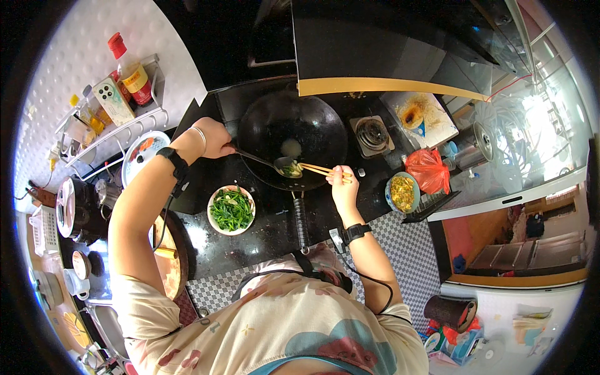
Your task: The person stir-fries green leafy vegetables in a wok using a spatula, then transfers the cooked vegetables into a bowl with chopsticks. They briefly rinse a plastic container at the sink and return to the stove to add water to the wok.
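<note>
My left hand [213,137] grips the handle of a metal ladle [258,156], whose bowl is over the near side of a black wok [293,122]. Pale garlic pieces and some greens [291,168] sit in the ladle. In my right hand [344,183] is a pair of wooden chopsticks [323,171], their tips at the food in the ladle. A little cloudy liquid [291,148] lies at the bottom of the wok. Left of the wok handle [300,220], a bowl of cooked leafy greens [231,210] with garlic slices stands on the black counter.
At right are a bowl of yellow food [402,193], a red plastic bag [427,171] and a second gas burner [371,133]. A range hood [389,51] overhangs the wok. Bottles and a phone [114,101] stand on the left wall rack [117,129]. A round wooden board [173,267] lies below.
</note>
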Demonstrator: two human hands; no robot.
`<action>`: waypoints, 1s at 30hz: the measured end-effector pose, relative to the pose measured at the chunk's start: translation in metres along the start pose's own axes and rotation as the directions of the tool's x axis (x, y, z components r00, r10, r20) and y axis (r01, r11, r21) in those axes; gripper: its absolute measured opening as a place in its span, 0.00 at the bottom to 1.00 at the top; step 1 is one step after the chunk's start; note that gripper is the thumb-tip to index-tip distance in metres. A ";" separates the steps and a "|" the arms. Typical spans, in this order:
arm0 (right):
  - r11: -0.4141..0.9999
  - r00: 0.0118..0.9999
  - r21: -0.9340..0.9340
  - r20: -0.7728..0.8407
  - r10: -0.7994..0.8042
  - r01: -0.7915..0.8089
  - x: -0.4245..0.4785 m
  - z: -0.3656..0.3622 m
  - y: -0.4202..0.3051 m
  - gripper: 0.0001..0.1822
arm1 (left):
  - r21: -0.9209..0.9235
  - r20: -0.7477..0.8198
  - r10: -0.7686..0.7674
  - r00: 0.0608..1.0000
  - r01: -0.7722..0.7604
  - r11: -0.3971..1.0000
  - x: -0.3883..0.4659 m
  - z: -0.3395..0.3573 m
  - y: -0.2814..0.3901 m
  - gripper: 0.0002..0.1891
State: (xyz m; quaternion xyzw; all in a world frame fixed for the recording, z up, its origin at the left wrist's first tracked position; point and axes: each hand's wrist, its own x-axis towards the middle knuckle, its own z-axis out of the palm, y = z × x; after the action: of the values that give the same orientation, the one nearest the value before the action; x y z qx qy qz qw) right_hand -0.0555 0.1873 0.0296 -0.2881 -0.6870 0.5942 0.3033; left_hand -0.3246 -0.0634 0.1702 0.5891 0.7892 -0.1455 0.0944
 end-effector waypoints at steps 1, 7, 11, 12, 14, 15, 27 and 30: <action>0.995 0.999 0.089 -0.001 0.054 -0.054 -0.001 0.001 -0.003 0.13 | 0.005 0.008 -0.001 1.000 0.001 1.000 0.001 -0.002 0.001 0.22; 0.994 0.996 -0.085 -0.053 -0.078 0.074 0.005 -0.004 0.000 0.13 | 0.023 0.007 0.010 1.000 -0.010 1.000 0.002 -0.006 0.000 0.22; 0.999 1.000 -0.047 -0.004 -0.018 0.018 0.002 0.000 0.001 0.13 | 0.027 -0.017 0.016 1.000 -0.016 1.000 0.001 -0.005 0.001 0.22; 1.000 1.000 -0.012 -0.003 -0.027 0.027 0.001 0.002 -0.002 0.13 | 0.026 -0.017 0.015 1.000 -0.014 1.000 0.000 -0.004 0.001 0.22; 0.999 0.999 -0.033 -0.014 -0.034 0.034 0.000 0.001 -0.006 0.11 | 0.024 -0.017 0.010 1.000 -0.010 1.000 -0.003 -0.002 0.000 0.22; 0.995 0.997 -0.077 -0.021 -0.071 0.069 0.001 -0.001 -0.004 0.12 | 0.016 -0.017 0.007 1.000 -0.007 1.000 -0.002 -0.003 0.001 0.22; 0.851 0.878 -0.296 0.351 -0.325 0.433 0.031 0.020 -0.009 0.08 | -0.043 -0.049 -0.089 0.995 0.087 0.995 -0.013 0.005 0.011 0.23; 0.885 0.902 -0.310 0.368 -0.225 0.347 0.031 0.016 -0.003 0.08 | -0.024 -0.055 -0.114 0.992 0.113 0.993 -0.016 0.007 0.014 0.24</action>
State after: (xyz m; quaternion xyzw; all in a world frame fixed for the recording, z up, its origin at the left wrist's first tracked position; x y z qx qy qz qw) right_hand -0.0875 0.2004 0.0328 -0.1332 -0.8613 0.4415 0.2132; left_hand -0.3065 -0.0761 0.1669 0.5460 0.8253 -0.1258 0.0698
